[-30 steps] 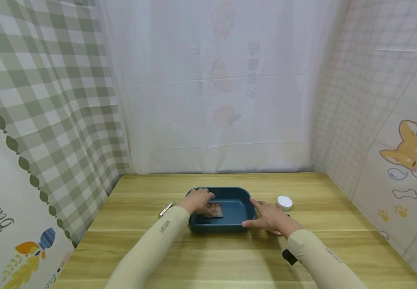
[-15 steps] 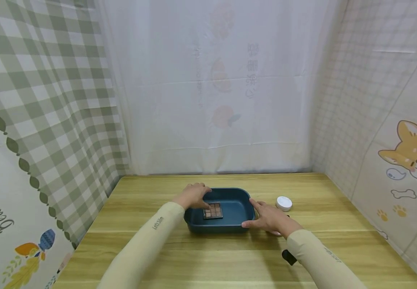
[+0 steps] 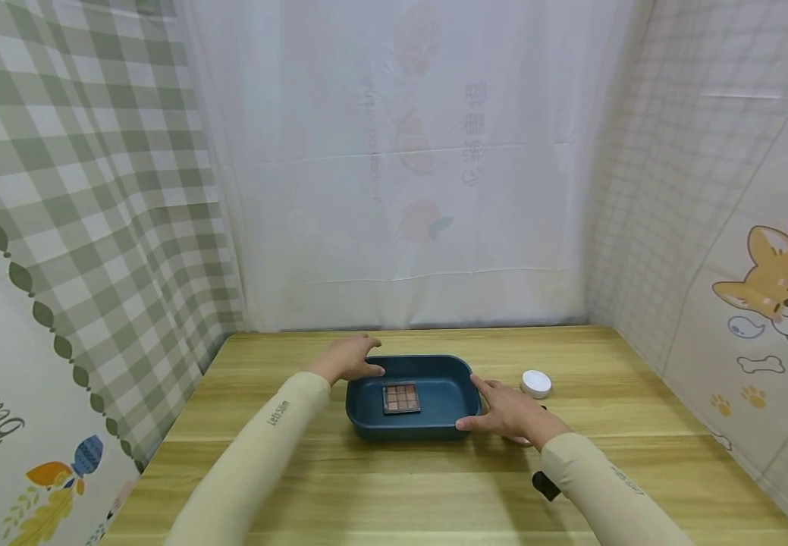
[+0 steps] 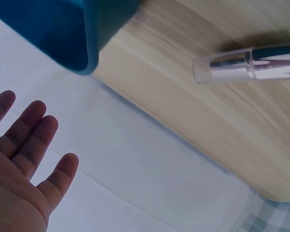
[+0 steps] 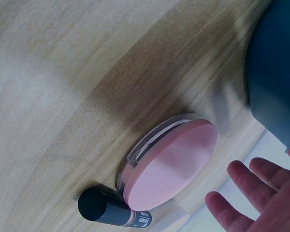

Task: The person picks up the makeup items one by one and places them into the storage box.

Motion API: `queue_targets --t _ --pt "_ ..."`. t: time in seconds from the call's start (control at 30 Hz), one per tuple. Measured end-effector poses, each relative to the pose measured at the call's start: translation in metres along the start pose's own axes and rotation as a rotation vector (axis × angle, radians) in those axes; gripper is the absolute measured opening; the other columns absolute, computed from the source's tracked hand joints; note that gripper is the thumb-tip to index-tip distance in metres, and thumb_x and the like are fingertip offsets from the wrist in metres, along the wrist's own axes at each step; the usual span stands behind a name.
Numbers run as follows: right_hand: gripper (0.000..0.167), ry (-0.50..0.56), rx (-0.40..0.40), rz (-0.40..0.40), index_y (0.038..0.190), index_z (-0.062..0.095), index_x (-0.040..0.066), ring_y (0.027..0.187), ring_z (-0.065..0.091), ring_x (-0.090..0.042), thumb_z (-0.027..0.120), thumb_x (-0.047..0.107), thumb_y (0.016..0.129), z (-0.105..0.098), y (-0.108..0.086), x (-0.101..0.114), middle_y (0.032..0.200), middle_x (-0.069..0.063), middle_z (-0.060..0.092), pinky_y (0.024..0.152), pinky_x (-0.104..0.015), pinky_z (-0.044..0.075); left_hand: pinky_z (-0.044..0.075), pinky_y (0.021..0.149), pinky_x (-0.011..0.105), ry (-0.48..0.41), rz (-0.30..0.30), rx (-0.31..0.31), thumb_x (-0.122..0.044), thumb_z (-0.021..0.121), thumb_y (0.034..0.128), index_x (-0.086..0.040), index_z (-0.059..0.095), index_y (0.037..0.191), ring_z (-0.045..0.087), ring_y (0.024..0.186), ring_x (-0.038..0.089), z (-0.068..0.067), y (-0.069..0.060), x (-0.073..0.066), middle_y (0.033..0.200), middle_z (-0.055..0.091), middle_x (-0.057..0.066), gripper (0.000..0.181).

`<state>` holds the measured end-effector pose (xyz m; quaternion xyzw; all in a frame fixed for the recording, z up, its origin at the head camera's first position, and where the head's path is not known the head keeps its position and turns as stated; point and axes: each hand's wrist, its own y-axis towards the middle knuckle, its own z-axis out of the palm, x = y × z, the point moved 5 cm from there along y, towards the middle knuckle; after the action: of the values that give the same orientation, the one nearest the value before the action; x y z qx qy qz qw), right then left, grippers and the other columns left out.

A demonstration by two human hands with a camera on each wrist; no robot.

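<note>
A dark blue rectangular basin (image 3: 451, 398) stands on the wooden table. On its floor lies an eyeshadow palette (image 3: 401, 398) with several brown pans. My left hand (image 3: 347, 359) hovers beside the basin's back left corner; in the left wrist view its fingers are spread and hold nothing. My right hand (image 3: 506, 409) touches the basin's right end with outstretched fingers. Below my right wrist are a round pink compact (image 5: 174, 162) and a black-capped tube (image 5: 113, 208), both partly hidden in the head view. A clear-capped, silvery lipstick-like tube (image 4: 246, 63) lies left of the basin.
A small round white jar (image 3: 536, 384) sits right of the basin, behind my right hand. White curtain (image 3: 400, 189) hangs along the table's back edge, with a checked cloth (image 3: 127, 212) at left and a dog-printed cloth (image 3: 742, 265) at right.
My left hand has withdrawn leftward from over the palette to outside the basin, leaving the palette inside. The basin's left end is more exposed. My right hand stays at its place.
</note>
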<state>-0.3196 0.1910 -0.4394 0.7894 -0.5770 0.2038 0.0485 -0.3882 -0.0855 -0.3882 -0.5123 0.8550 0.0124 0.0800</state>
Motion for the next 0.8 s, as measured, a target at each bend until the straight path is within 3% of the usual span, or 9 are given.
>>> queue_targets --t 0.53,0.8 --pt "0.108 -0.006 0.008 0.002 0.158 0.024 0.006 0.112 0.059 -0.042 0.07 0.066 0.081 0.001 0.001 -0.001 0.151 -0.03 0.034 0.089 -0.056 0.048 0.038 0.108 0.051 -0.084 -0.05 -0.058 -0.034 0.07 0.0937 -0.001 0.052 0.142 0.045 0.133 0.04 -0.009 -0.013 0.037 0.143 0.047 0.024 0.061" --pt "0.112 -0.023 -0.01 -0.005 0.157 0.027 0.004 0.123 0.051 -0.045 0.068 0.072 0.078 0.0 0.0 0.0 0.149 -0.03 0.038 0.095 -0.057 0.045 0.038 0.108 0.052 -0.089 -0.079 -0.082 -0.034 0.071 0.0926 0.0 0.053 0.14 0.045 0.133 0.04 -0.007 -0.022 0.058 0.144 0.048 0.023 0.061"
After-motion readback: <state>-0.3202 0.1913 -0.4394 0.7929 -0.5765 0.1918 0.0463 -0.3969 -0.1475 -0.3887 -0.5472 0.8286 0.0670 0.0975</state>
